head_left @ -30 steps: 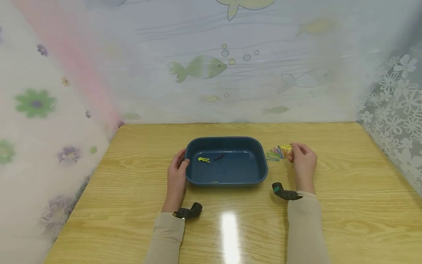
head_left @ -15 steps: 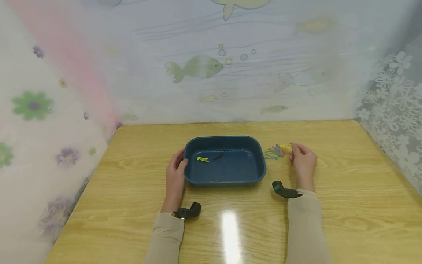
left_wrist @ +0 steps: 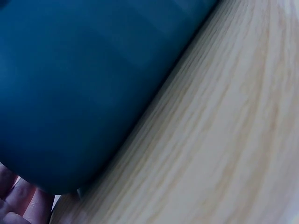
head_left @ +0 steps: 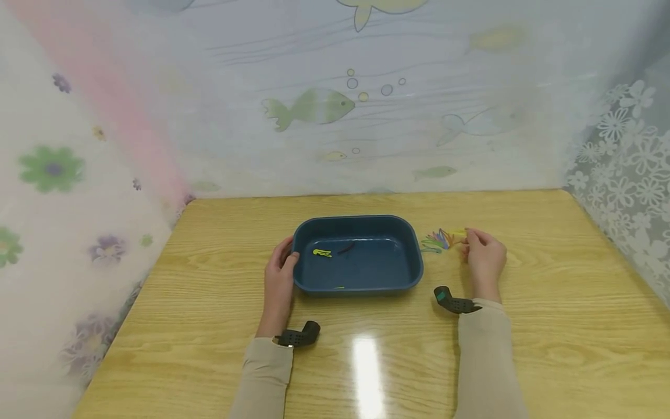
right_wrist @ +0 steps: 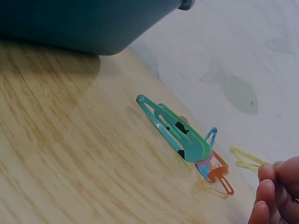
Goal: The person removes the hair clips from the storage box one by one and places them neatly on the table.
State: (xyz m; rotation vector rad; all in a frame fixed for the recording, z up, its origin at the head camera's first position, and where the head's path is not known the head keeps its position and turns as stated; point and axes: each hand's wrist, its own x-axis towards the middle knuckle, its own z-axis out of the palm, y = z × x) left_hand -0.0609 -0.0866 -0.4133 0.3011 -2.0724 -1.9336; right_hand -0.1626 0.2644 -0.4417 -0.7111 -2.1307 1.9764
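My left hand (head_left: 280, 276) grips the left wall of a dark blue plastic basin (head_left: 361, 275), thumb at the rim and fingers outside. In the right wrist view my right hand (right_wrist: 278, 191) pinches a yellow snap hair clip (right_wrist: 248, 160) by one end, between thumb and forefinger. Beside it lies a small pile of hair clips, among them a teal one (right_wrist: 173, 133), a blue one (right_wrist: 211, 135) and an orange one (right_wrist: 218, 173). Inside the basin are a yellow hair clip (head_left: 322, 254) and a dark, thin clip (head_left: 346, 248). A yellow sliver (head_left: 339, 287) shows at its near wall.
The wood-grain table (head_left: 220, 314) runs back to a curtain (head_left: 377, 134) printed with fish. Flowered cloth (head_left: 57, 244) hangs on the left, and white lace flowers (head_left: 628, 151) on the right. The clip pile sits just right of the basin.
My right hand has shifted slightly right with the yellow hair clip, drawing it away from the pile. The left hand keeps its grip on the basin. The head view has turned a little.
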